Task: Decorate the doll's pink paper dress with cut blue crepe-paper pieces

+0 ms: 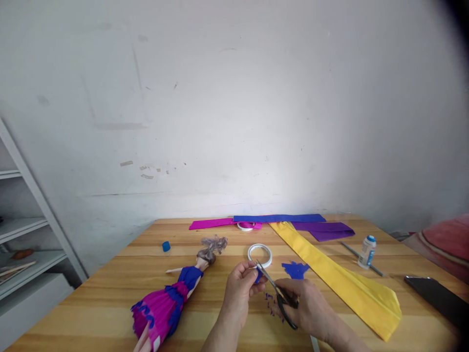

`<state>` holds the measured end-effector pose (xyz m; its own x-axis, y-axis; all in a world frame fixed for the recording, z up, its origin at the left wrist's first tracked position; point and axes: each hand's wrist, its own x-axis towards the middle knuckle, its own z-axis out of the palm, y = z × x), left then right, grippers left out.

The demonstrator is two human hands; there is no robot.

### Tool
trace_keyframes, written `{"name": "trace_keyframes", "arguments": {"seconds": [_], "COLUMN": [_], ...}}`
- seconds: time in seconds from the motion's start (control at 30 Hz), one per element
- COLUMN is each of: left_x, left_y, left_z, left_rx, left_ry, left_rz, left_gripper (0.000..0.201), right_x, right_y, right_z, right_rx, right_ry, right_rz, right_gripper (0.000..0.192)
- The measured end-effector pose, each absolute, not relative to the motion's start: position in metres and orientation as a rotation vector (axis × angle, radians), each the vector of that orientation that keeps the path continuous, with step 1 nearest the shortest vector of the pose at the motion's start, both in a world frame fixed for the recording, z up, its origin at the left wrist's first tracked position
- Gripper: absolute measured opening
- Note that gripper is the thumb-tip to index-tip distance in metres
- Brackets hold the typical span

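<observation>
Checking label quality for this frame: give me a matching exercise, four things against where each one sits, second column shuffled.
Things:
1. scissors
2. doll
3. glue bottle
4. blue cap

Places:
A. standing at the right of the table, beside the yellow paper
B. lying at the left front of the table
C. in the right hand
D. alone on the table, beyond the doll's head

Pairs: 1-C, 2-B, 3-A, 4-D
</observation>
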<state>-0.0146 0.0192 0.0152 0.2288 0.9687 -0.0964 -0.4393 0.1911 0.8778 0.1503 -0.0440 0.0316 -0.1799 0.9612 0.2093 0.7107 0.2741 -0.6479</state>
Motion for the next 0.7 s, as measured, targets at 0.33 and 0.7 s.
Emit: {"name": "trace_keyframes", "arguments": {"seconds": [0.33, 0.7], "left_x": [-0.0144, -0.0138], "left_y": [0.0201, 0.0193], "left_z": [0.0134, 0.0154], "left_rx": [0.837, 0.847], "left_ry": [0.795, 0.786], "left_rz": [1.130, 1.115], "left_gripper": [0.032, 0.033], "right_x": [0.1490, 0.1520], "right_y": [-0.0426, -0.0392], "right_z": [0.0268, 0.0251], "right_rx": [-1.534, -1.546], "right_ry": [-2.035, -2.027], "right_rz": [0.348, 0.351], "right_gripper": [0.008, 0.008]}}
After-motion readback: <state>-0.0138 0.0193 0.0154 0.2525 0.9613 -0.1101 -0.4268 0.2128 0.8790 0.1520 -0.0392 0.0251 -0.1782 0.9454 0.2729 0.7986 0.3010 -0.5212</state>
